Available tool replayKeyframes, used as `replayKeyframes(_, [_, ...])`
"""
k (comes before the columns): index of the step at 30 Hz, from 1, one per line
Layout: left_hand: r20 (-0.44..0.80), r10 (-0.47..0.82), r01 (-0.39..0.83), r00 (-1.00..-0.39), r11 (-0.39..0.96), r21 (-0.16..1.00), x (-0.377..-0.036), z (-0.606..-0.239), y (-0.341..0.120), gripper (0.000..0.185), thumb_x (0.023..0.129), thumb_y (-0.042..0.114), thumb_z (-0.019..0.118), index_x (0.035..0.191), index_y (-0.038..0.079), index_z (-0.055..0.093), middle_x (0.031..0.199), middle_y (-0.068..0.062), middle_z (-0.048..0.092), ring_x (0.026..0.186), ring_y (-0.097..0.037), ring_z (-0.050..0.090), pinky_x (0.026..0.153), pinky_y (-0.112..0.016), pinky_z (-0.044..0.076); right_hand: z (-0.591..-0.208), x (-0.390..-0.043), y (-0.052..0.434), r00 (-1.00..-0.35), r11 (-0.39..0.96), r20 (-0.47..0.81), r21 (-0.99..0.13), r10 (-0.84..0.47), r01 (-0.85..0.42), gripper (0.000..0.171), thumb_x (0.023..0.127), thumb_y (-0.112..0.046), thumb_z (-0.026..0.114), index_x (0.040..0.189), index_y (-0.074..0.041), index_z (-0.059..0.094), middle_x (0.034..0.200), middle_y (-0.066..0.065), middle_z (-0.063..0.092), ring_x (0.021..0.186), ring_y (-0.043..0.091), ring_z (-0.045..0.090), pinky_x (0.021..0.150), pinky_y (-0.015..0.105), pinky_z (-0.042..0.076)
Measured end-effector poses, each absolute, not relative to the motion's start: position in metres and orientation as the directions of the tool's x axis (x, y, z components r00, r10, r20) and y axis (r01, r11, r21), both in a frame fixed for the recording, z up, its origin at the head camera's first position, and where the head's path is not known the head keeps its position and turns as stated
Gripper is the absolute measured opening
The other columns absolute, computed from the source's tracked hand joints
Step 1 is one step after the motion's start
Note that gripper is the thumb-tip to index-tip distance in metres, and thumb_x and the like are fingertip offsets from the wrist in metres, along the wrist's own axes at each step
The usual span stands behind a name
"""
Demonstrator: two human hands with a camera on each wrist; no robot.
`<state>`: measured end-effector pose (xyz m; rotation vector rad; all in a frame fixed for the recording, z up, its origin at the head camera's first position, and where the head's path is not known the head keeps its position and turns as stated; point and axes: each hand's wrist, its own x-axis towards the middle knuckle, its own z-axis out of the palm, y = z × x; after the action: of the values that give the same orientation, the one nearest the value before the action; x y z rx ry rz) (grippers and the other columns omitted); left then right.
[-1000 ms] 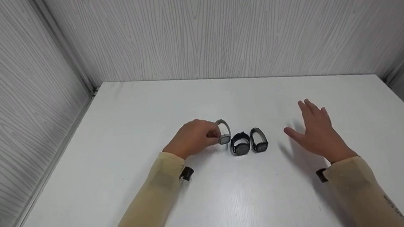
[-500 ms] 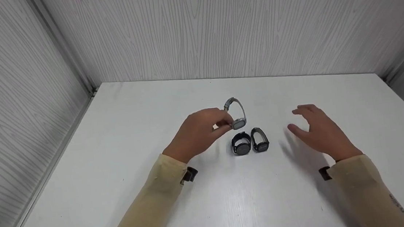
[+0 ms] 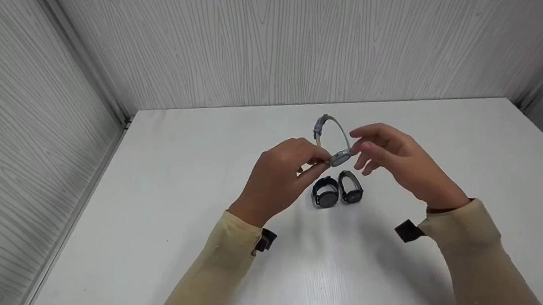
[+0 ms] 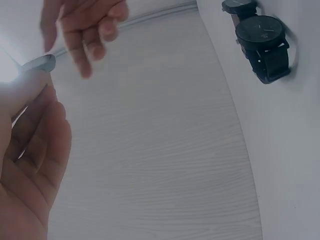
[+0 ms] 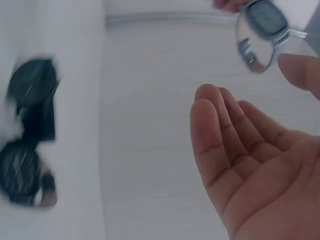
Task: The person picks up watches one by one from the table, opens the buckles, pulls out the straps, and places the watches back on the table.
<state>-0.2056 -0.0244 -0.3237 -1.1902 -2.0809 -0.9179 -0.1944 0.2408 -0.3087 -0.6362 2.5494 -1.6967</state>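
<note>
Held above the white table [image 3: 156, 182] in the left hand [image 3: 281, 178]: a grey watch [image 3: 334, 139], case pinched between thumb and fingertips, strap looped upward. Just beside its case, the right hand [image 3: 395, 161], fingers apart and loosely bent, gripping nothing; contact with the watch not clear. Below, on the table, two black watches [image 3: 338, 192] side by side. Probably best done by keeping the left pinch firm until the right fingers closed on the case or strap, well above the black pair.
</note>
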Motion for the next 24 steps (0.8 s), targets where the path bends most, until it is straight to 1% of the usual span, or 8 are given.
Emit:
replayKeyframes(1, [0.753, 0.496, 0.891, -0.431, 0.363, 0.271, -0.204, -0.323, -0.023, 0.006, 0.098, 0.014, 0.073, 0.103, 0.013, 0.075, 0.095, 0.005, 0.073, 0.087, -0.006, 0.065, 0.075, -0.02, 0.052, -0.302, -0.19, 0.236, -0.917, 0.273, 0.221, -0.908, -0.331, -0.317, 0.033, 0.108, -0.023, 0.057, 0.137, -0.008, 0.059, 0.115, 0.018, 0.065, 0.093, 0.031, 0.067, 0.08, 0.033, 0.058])
replayKeyframes(3, [0.762, 0.503, 0.9, -0.408, 0.362, 0.244, -0.201, -0.321, -0.022, 0.005, 0.096, 0.014, 0.075, 0.101, 0.013, 0.075, 0.094, 0.005, 0.073, 0.086, -0.007, 0.065, 0.076, -0.02, 0.052, -0.292, -0.182, 0.227, -0.921, 0.25, 0.236, -0.914, -0.31, -0.319, 0.032, 0.107, -0.023, 0.058, 0.136, -0.009, 0.059, 0.11, 0.018, 0.064, 0.087, 0.03, 0.066, 0.076, 0.032, 0.058])
replayKeyframes(5, [0.765, 0.518, 0.908, -0.383, 0.365, 0.207, -0.199, -0.32, -0.021, 0.005, 0.095, 0.013, 0.076, 0.1, 0.013, 0.076, 0.093, 0.005, 0.073, 0.086, -0.009, 0.066, 0.077, -0.02, 0.053, -0.287, -0.176, 0.223, -0.92, 0.296, 0.256, -0.891, -0.298, -0.343, 0.029, 0.106, -0.021, 0.06, 0.133, -0.008, 0.061, 0.102, 0.015, 0.064, 0.079, 0.027, 0.065, 0.07, 0.03, 0.056])
replayKeyframes(8, [0.766, 0.541, 0.915, -0.348, 0.373, 0.152, -0.197, -0.318, -0.02, 0.005, 0.093, 0.011, 0.077, 0.098, 0.012, 0.078, 0.091, 0.005, 0.073, 0.085, -0.01, 0.066, 0.076, -0.02, 0.054, -0.285, -0.172, 0.222, -0.92, 0.396, 0.263, -0.842, -0.291, -0.366, 0.022, 0.103, -0.021, 0.066, 0.12, -0.008, 0.068, 0.093, 0.009, 0.067, 0.072, 0.024, 0.062, 0.064, 0.027, 0.053])
replayKeyframes(13, [0.763, 0.562, 0.919, -0.32, 0.379, 0.106, -0.196, -0.318, -0.02, 0.006, 0.092, 0.01, 0.079, 0.097, 0.013, 0.078, 0.089, 0.004, 0.072, 0.085, -0.01, 0.066, 0.074, -0.019, 0.054, -0.287, -0.175, 0.224, -0.928, 0.486, 0.229, -0.8, -0.293, -0.351, 0.018, 0.102, -0.026, 0.068, 0.101, -0.009, 0.074, 0.086, 0.004, 0.069, 0.071, 0.021, 0.063, 0.062, 0.027, 0.051])
replayKeyframes(19, [0.747, 0.579, 0.919, -0.328, 0.378, 0.11, -0.197, -0.32, -0.022, 0.01, 0.092, 0.008, 0.077, 0.101, 0.014, 0.077, 0.089, 0.004, 0.071, 0.085, -0.011, 0.064, 0.073, -0.019, 0.053, -0.292, -0.179, 0.224, -0.917, 0.52, 0.257, -0.762, -0.304, -0.386, 0.015, 0.101, -0.021, 0.069, 0.094, -0.008, 0.072, 0.082, 0.002, 0.068, 0.071, 0.016, 0.063, 0.062, 0.024, 0.049])
replayKeyframes(22, [0.755, 0.551, 0.92, -0.356, 0.35, 0.178, -0.198, -0.32, -0.022, 0.016, 0.093, 0.008, 0.073, 0.108, 0.011, 0.074, 0.092, 0.002, 0.071, 0.089, -0.012, 0.063, 0.073, -0.02, 0.052, -0.294, -0.18, 0.226, -0.902, 0.515, 0.298, -0.744, -0.313, -0.425, 0.012, 0.1, -0.017, 0.07, 0.092, -0.009, 0.07, 0.082, 0.002, 0.069, 0.072, 0.015, 0.063, 0.06, 0.023, 0.049])
replayKeyframes(24, [0.756, 0.511, 0.905, -0.409, 0.33, 0.267, -0.197, -0.32, -0.022, 0.02, 0.092, 0.01, 0.072, 0.112, 0.009, 0.068, 0.096, 0.0, 0.068, 0.092, -0.013, 0.062, 0.074, -0.021, 0.052, -0.295, -0.181, 0.227, -0.893, 0.513, 0.319, -0.734, -0.318, -0.445, 0.011, 0.099, -0.016, 0.071, 0.09, -0.009, 0.07, 0.083, 0.001, 0.07, 0.073, 0.015, 0.063, 0.06, 0.023, 0.049])
